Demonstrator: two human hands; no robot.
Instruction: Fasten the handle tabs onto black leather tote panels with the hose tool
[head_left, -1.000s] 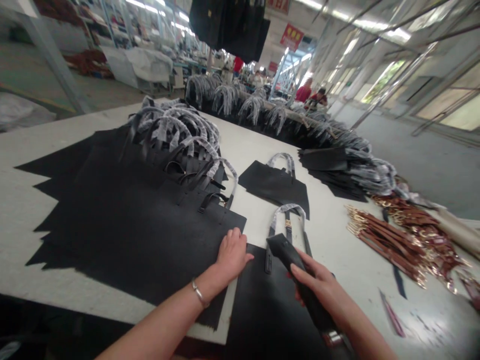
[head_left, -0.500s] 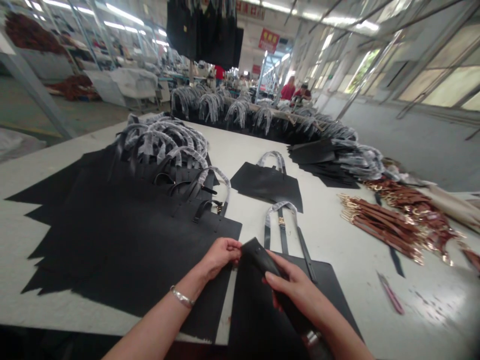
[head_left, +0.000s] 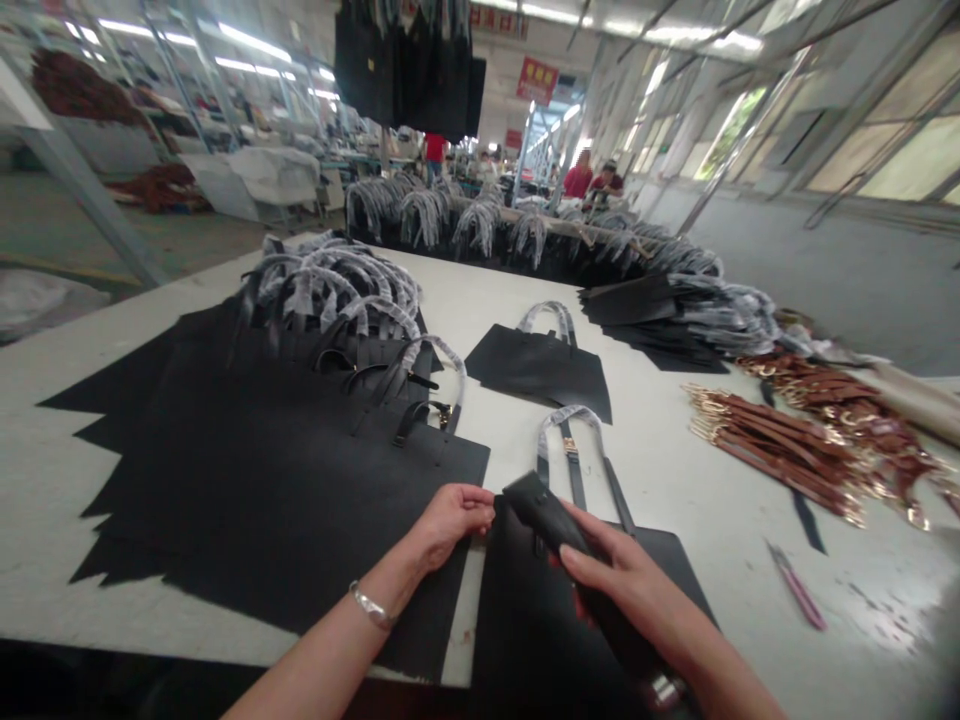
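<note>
A black handbag panel point(head_left: 525, 630) with plastic-wrapped handles point(head_left: 574, 415) lies in front of me. My left hand point(head_left: 454, 522) is closed, thumb and fingertips pinching at the panel's top left corner. Wrapped round a black handheld tool point(head_left: 551, 518), shaped like a hair clipper, is my right hand point(head_left: 611, 562). The tool's flat head is tilted up to the left, close to the pinched corner; whether it touches the edge I cannot tell. Part of the panel is hidden under the tool and my right forearm. Left of it lies a fanned stack of similar black bag panels point(head_left: 270, 480).
Another black bag piece point(head_left: 544, 365) lies farther back on the white table point(head_left: 450, 285). To the right are brown leather straps point(head_left: 780, 445) with gold clasps and pink-handled snips point(head_left: 799, 590). More black pieces point(head_left: 645, 320) are piled behind. Black bags point(head_left: 409, 80) hang overhead.
The tool in my right hand has shifted slightly right, away from my left fingers. My left hand keeps its pinch at the corner. The whole view has moved a little.
</note>
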